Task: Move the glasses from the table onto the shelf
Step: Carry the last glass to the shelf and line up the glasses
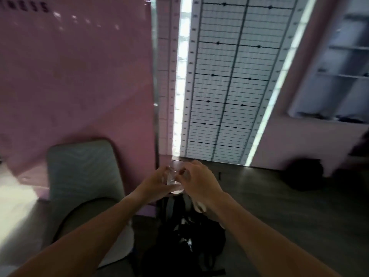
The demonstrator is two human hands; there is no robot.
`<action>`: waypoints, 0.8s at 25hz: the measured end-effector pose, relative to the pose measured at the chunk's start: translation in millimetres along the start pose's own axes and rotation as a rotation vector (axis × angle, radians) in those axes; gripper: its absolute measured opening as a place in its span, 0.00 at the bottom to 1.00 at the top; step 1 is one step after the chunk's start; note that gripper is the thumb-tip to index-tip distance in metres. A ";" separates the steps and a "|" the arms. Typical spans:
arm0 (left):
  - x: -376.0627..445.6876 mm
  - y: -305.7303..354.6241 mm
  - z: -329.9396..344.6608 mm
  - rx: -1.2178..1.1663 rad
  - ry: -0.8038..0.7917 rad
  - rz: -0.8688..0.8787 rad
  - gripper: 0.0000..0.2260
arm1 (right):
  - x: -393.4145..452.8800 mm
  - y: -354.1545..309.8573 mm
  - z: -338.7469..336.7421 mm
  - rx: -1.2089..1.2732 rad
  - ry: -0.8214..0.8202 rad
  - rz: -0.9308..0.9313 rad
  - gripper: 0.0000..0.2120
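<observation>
A clear drinking glass [175, 176] is held in mid-air between both hands at the centre of the head view. My left hand [155, 185] wraps its side and base from the left. My right hand [201, 183] pinches the rim from the right. Below my right palm a second pale, clear object [199, 207] shows; it looks like another glass, but blur hides the details. A white shelf unit [339, 72] with several boards stands at the upper right, far from both hands. No table is in view.
A grey padded chair [83, 176] stands at the left against a pink wall [79, 76]. A black backpack [183, 242] lies on the dark floor below my hands. Another dark bag [303, 174] sits at the right. A white gridded panel [225, 86] rises ahead.
</observation>
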State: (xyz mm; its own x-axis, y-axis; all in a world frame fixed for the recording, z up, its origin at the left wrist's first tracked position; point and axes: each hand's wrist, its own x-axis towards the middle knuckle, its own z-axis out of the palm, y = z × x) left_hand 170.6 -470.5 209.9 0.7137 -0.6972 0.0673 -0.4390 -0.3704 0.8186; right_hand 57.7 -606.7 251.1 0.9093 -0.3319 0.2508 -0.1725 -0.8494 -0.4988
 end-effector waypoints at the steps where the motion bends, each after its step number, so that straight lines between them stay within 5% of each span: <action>1: 5.6 19.9 25.0 0.004 -0.044 0.029 0.14 | -15.8 21.0 -20.3 -0.009 0.020 0.044 0.10; 12: 47.5 210.9 244.8 0.014 -0.376 0.334 0.22 | -152.6 186.3 -196.8 -0.092 0.310 0.389 0.10; 20: 143.7 288.2 341.3 -0.003 -0.479 0.492 0.27 | -137.5 297.8 -280.6 -0.144 0.336 0.466 0.11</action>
State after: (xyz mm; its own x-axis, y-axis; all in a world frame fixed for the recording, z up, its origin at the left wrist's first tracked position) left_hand -39.6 -886.9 260.7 0.1108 -0.9787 0.1727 -0.6486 0.0605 0.7587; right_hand -224.9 -929.2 300.9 0.5596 -0.7751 0.2933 -0.5957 -0.6222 -0.5079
